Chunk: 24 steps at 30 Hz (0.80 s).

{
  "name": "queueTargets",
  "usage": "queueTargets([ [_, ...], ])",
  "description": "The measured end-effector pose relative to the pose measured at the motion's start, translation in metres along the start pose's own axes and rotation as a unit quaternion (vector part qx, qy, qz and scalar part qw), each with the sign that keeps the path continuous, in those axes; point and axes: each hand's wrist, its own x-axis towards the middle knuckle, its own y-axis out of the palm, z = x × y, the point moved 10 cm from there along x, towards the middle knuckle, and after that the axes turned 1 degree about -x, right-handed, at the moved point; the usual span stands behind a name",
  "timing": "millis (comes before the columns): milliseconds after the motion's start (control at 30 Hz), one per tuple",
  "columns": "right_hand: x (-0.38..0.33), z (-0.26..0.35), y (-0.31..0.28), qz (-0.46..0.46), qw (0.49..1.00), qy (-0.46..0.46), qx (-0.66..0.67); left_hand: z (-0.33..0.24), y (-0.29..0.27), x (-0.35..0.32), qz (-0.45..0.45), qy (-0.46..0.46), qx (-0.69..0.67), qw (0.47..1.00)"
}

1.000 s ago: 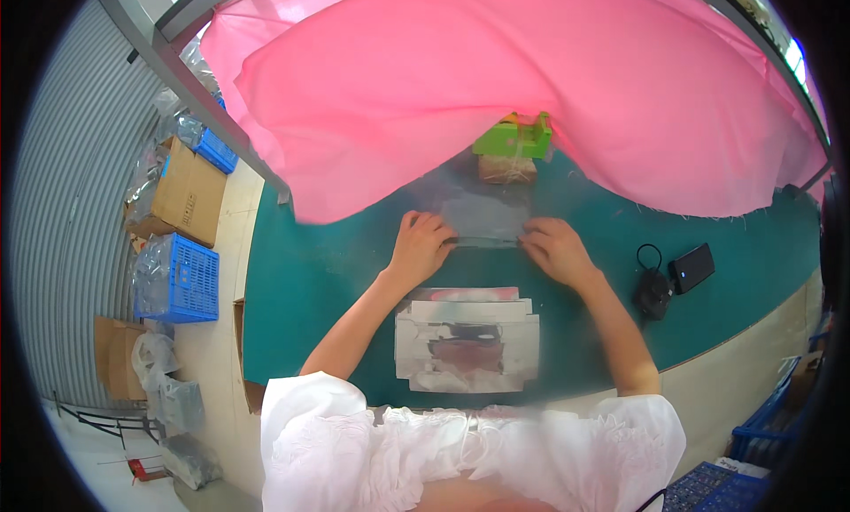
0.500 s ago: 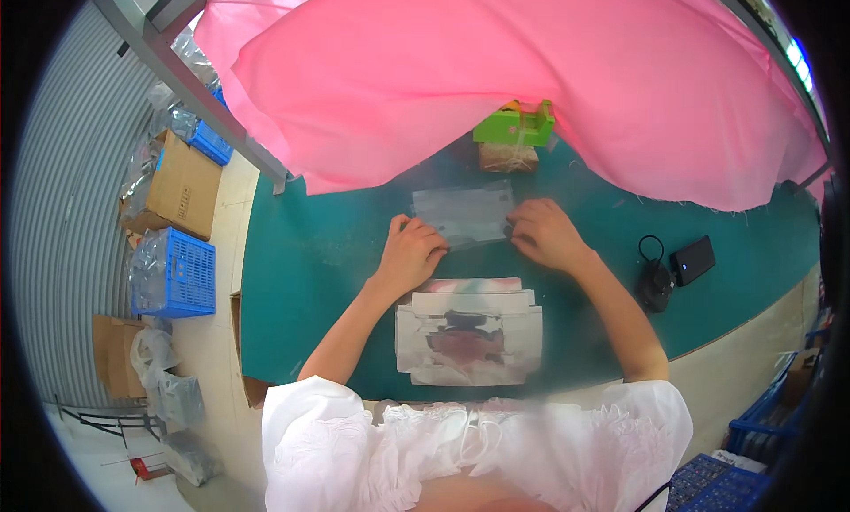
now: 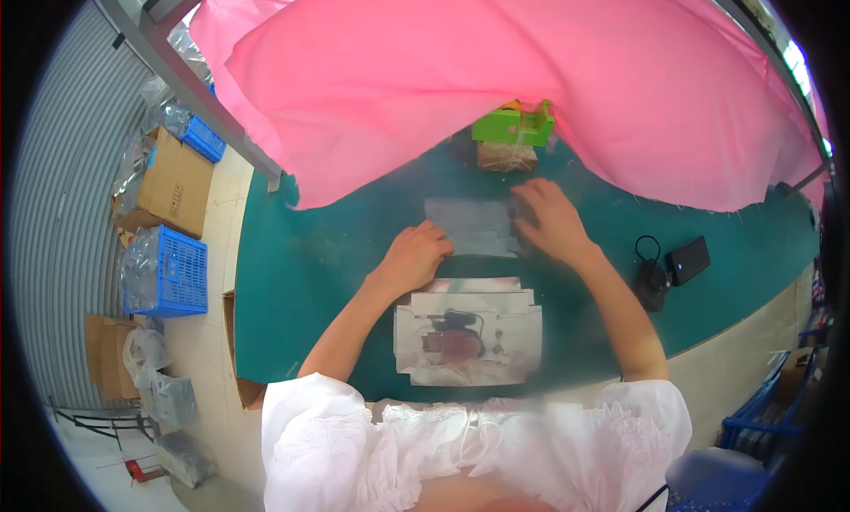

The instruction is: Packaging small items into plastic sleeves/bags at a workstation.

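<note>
A clear, flat plastic bag [image 3: 474, 227] lies on the green table mat in front of me. My left hand [image 3: 414, 257] is at its left edge, with the fingers bent and closed on that side. By the bag's right edge is my right hand [image 3: 553, 222], its thumb and fingers apart and nothing visible between them. Nearer to me lies an unfolded whitish carton [image 3: 518, 344], flaps spread, with a dark and reddish patch in its middle. I cannot make out whether that patch is print or an object.
Behind the bag, a green tape dispenser [image 3: 509, 127] rests on a brown block [image 3: 505, 156]. Pink cloth [image 3: 425, 61] hangs over the table's far side. A black box [image 3: 689, 260] and a cabled black device [image 3: 653, 284] lie right. Blue crates [image 3: 181, 273] and cardboard boxes [image 3: 173, 189] stand left.
The plastic bag has shifted slightly right and lies straighter. My right hand has moved a little up, its fingers opening off the bag's edge. My left hand has moved slightly right.
</note>
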Motion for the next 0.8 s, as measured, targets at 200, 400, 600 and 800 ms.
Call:
queueTargets([
  [200,0.016,-0.019,0.042,0.158,0.982,0.041,-0.098,0.002,0.006,0.006,0.020,-0.024,-0.025,0.999],
  [400,0.030,-0.008,0.054,0.249,0.963,0.067,-0.075,0.007,0.002,0.005,0.037,-0.040,-0.030,0.998],
  [600,0.030,-0.013,0.081,0.310,0.946,0.069,-0.064,0.005,0.005,0.005,0.030,-0.027,-0.048,0.998],
  [800,0.033,0.026,0.064,0.174,0.980,0.051,-0.077,0.005,0.006,0.003,0.014,-0.031,-0.035,0.999],
])
